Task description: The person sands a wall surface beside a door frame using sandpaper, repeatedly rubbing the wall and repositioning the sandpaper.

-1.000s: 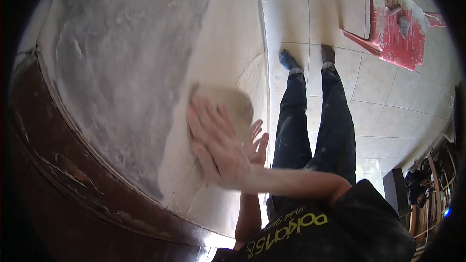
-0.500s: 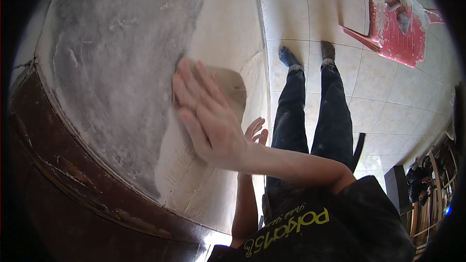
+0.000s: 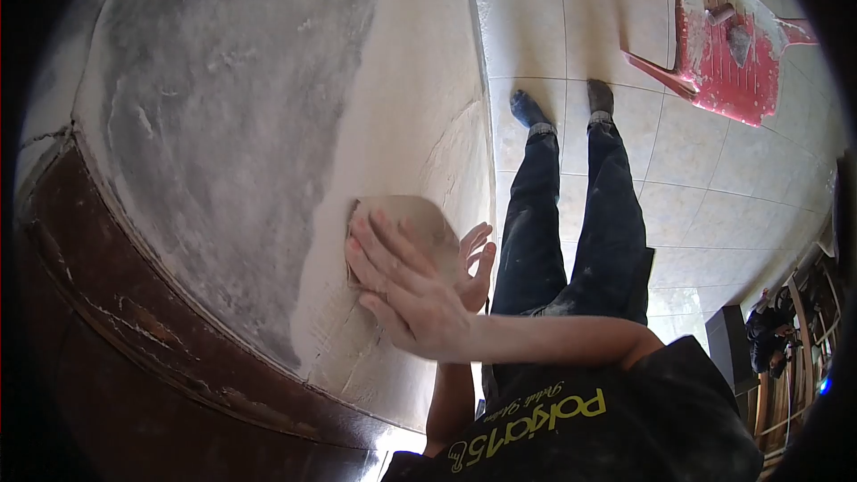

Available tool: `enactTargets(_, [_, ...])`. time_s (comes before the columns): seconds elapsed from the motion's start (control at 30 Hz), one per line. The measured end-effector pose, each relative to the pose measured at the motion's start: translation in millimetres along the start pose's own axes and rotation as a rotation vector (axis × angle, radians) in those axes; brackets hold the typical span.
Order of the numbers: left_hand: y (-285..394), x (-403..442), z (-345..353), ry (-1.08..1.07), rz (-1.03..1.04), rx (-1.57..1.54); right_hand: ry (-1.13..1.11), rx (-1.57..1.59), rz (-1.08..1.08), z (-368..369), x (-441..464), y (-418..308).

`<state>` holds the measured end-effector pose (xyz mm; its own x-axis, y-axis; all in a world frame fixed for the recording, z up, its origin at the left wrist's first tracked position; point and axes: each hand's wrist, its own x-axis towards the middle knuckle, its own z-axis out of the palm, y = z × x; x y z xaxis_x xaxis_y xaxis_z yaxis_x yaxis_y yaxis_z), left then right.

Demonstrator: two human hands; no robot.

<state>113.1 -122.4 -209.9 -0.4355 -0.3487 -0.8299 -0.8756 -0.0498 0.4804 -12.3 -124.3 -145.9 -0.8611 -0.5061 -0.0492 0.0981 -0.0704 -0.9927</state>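
My right hand point(image 3: 406, 281) lies flat on a tan sheet of sandpaper point(image 3: 433, 214), pressing it against the wall point(image 3: 384, 80) with fingers stretched. The sheet rests on a pale, smooth band beside a rough grey patch point(image 3: 232, 125). Behind the right hand, my left hand point(image 3: 478, 263) is partly hidden, its fingers apart and nothing seen in them. It is close to the sheet's right edge; whether it touches the sheet or the wall I cannot tell.
Dark brown wood trim point(image 3: 161, 277) borders the wall at lower left. A red plastic chair point(image 3: 732, 71), spattered white, stands on the tiled floor point(image 3: 705, 143) with small tools on it. Another person point(image 3: 769, 330) is at far right near wooden pieces point(image 3: 808, 312).
My right hand has slid the sandpaper down the view, toward my body, off the grey patch's edge. The left hand is slightly lower, its fingers still apart.
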Motion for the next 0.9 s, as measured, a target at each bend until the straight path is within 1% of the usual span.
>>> enactTargets(0.03, [0.1,-3.1,-1.0,0.01,-0.004,0.022,-0.005,-0.035,-0.036,-0.5,-2.3,-1.0])
enactTargets(0.07, [1.9,-3.3,-2.1,0.019,-0.006,0.045,0.028,-0.034,-0.026,1.2,0.9,3.6])
enactTargets(0.1, [4.5,0.1,-1.1,0.028,0.003,0.065,0.061,-0.036,-0.025,-3.3,24.5,6.5])
enactTargets(0.17, [4.4,2.5,-1.1,0.042,0.007,0.038,0.111,-0.008,0.008,-4.1,40.9,3.3])
enactTargets(0.27, [1.4,-0.9,-3.4,0.031,-0.024,-0.007,0.02,0.052,0.026,11.4,-13.6,-4.5])
enactTargets(0.37, [1.7,-4.1,-0.5,0.02,-0.004,0.034,-0.003,-0.059,-0.057,-1.1,4.1,3.8])
enactTargets(0.43, [-6.4,0.3,-2.5,0.015,0.043,0.052,0.089,-0.024,0.018,-7.9,41.0,3.3])
enactTargets(0.47, [-3.7,-2.5,-2.0,0.018,0.024,0.043,0.133,-0.001,0.055,-8.2,51.0,0.6])
enactTargets(0.5, [2.8,-5.7,-3.0,0.018,0.008,0.04,0.119,0.11,0.112,-1.5,36.4,-9.1])
enactTargets(0.6, [9.3,4.7,-0.7,0.006,0.014,0.018,0.025,0.058,-0.004,16.1,-22.5,-4.5])
enactTargets(0.63, [13.8,3.9,0.8,0.0,0.007,0.037,0.037,-0.027,-0.052,6.6,-9.7,-2.9])
enactTargets(0.67, [16.0,-1.1,2.0,-0.01,-0.009,0.056,0.072,-0.015,-0.017,1.1,6.1,-2.2])
enactTargets(0.7, [16.7,-1.6,2.0,0.0,0.033,0.095,0.104,-0.009,0.005,-2.7,26.4,1.2])
enactTargets(0.77, [17.6,0.5,4.0,0.019,0.005,0.067,0.182,-0.016,0.047,-4.7,50.1,-0.3])
enactTargets(0.8, [19.6,-0.9,2.5,0.028,-0.012,0.058,0.15,0.024,0.073,1.2,34.0,-11.3])
enactTargets(0.83, [5.4,4.4,-1.8,-0.026,0.033,0.034,0.121,0.052,0.082,10.7,6.2,-23.9])
enactTargets(0.87, [10.5,3.4,-0.3,-0.05,-0.025,0.048,0.095,0.075,0.093,17.0,-10.9,-24.0])
enactTargets(0.9, [15.2,6.1,1.3,-0.067,-0.017,0.06,0.109,0.032,0.016,15.8,-9.9,-18.2])
